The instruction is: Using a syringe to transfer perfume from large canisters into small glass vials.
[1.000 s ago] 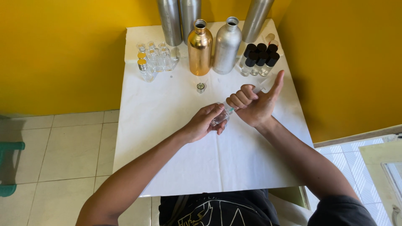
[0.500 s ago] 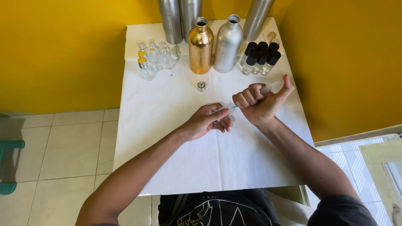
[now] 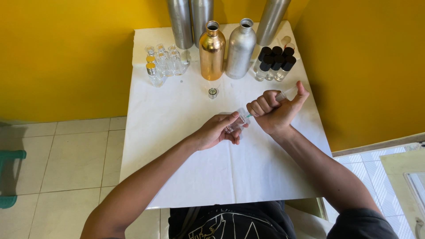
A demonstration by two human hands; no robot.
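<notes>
Syringe (image 3: pixel 283 95) and small clear vial (image 3: pixel 234 125) met at the middle of the white counter (image 3: pixel 186 146), where we worked with both hands. Our right hand (image 3: pixel 274 113) was curled in a fist around the syringe barrel, fingers clamped tight and the thumb set on the plunger end, the needle tip pointing left toward the vial's mouth. Our left hand (image 3: pixel 217 132) held the vial tilted, fingers closed around it just above the counter. Whether liquid was running we could not tell.

Along the far edge stood a gold bottle (image 3: pixel 212 51) and a silver bottle (image 3: pixel 240 48), both uncapped, with three taller silver cylinders behind them. To the far left sat a cluster of clear little bottles (image 3: pixel 163 64), some with gold collars and none with a black cap. To the far right stood several black-capped vials (image 3: pixel 274 62), which we judged finished. A loose small fitting (image 3: pixel 213 92) lay alone between the bottles and our hands.

By our reckoning the work was partway through: one batch capped, one vial in hand, and the left cluster yet to be dealt with.
</notes>
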